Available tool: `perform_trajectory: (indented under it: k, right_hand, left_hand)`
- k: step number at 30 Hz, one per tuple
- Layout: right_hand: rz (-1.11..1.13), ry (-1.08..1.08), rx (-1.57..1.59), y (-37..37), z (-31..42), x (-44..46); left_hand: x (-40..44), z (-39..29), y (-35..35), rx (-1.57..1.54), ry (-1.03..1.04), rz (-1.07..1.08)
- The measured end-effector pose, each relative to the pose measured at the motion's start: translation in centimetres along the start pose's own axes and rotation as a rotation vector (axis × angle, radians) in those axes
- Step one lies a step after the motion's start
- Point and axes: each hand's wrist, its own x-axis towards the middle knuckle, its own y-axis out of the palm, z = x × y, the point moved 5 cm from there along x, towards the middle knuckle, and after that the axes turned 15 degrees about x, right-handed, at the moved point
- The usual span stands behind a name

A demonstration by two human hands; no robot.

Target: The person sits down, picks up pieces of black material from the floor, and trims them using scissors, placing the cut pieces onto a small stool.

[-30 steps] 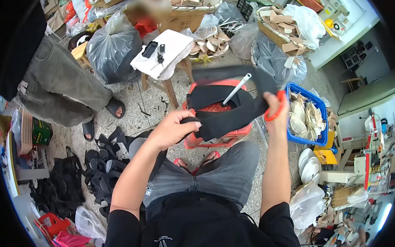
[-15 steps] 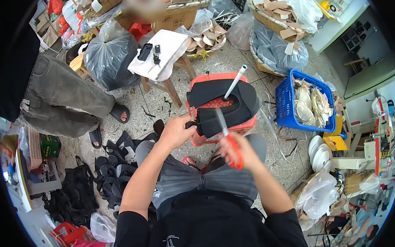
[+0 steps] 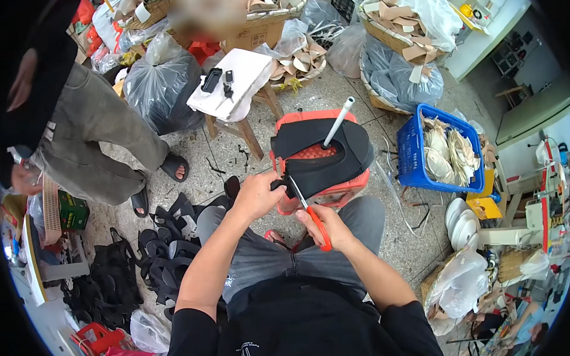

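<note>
My right hand (image 3: 331,227) is closed round the red handles of a pair of scissors (image 3: 319,225), whose blades point up and left. My left hand (image 3: 257,194) pinches a small black piece (image 3: 281,185), and the blade tips reach right beside it. What kind of piece it is, I cannot make out. Just beyond the hands, large black flat pieces (image 3: 342,156) lie on a red plastic stool (image 3: 291,117). A pale tube (image 3: 338,122) stands up from the stool through the gap between them.
Black strappy footwear pieces (image 3: 166,252) lie heaped on the floor at left. Another person (image 3: 104,134) stands beyond them. A wooden stool (image 3: 243,82) with a white cover and keys stands ahead. To the right are a blue crate (image 3: 409,160) and a lined basket (image 3: 460,281).
My right hand has brought the scissors left and down, so the blades now meet the piece by my left hand. At left, the other person has shifted, and their hands now show.
</note>
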Motion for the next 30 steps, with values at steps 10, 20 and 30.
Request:
perform_trajectory:
  k: [10,20,30]
  right_hand:
    - [0.02,-0.283,0.378,4.4,-0.9,2.4]
    - [0.037,-0.361,0.478,6.2,-0.6,1.7]
    - [-0.5,-0.798,0.08,-4.4,14.0,-6.7]
  left_hand:
    - [-4.3,-0.4,-8.9,-0.821,0.3,0.167]
    - [-5.9,5.2,-10.4,-1.287,0.228,-0.33]
    - [-14.6,6.4,2.8,-0.639,-0.195,0.187]
